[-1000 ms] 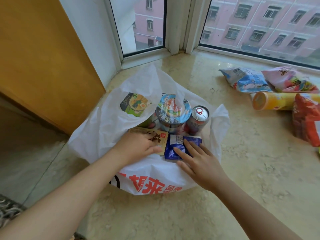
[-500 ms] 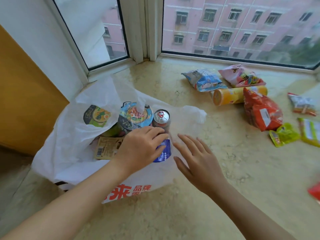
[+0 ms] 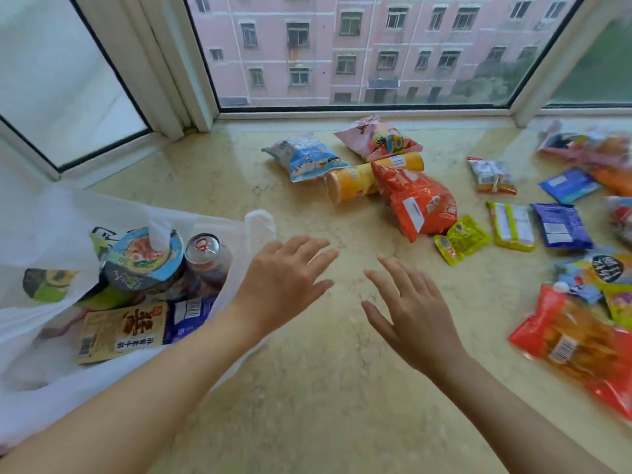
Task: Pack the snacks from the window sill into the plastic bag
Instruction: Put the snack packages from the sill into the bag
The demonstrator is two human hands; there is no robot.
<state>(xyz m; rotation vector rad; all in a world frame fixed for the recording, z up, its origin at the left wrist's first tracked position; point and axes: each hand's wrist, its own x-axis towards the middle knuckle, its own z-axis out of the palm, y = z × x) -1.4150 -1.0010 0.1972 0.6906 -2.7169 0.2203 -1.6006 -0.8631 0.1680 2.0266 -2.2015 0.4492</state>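
Observation:
The white plastic bag (image 3: 51,217) lies open at the left of the marble window sill (image 3: 307,388). Inside it are a noodle cup (image 3: 143,260), a drink can (image 3: 207,254), a tan packet (image 3: 124,331) and a blue packet (image 3: 189,314). My left hand (image 3: 284,278) hovers just right of the bag, fingers spread, holding nothing. My right hand (image 3: 413,313) hovers beside it over bare sill, also spread and holding nothing. Ahead lie a yellow chip tube (image 3: 355,181), an orange-red bag (image 3: 417,200), a light blue bag (image 3: 304,157) and a pink bag (image 3: 378,138).
Several more packets lie at the right: a yellow-green one (image 3: 461,239), a green-yellow pack (image 3: 511,225), dark blue packs (image 3: 561,225), and a large red bag (image 3: 581,347) at the near right. Window frames (image 3: 359,112) bound the sill behind.
Both hands have come off the packets in the bag and moved right, over the bare sill. The view has swung right, bringing more snacks into sight.

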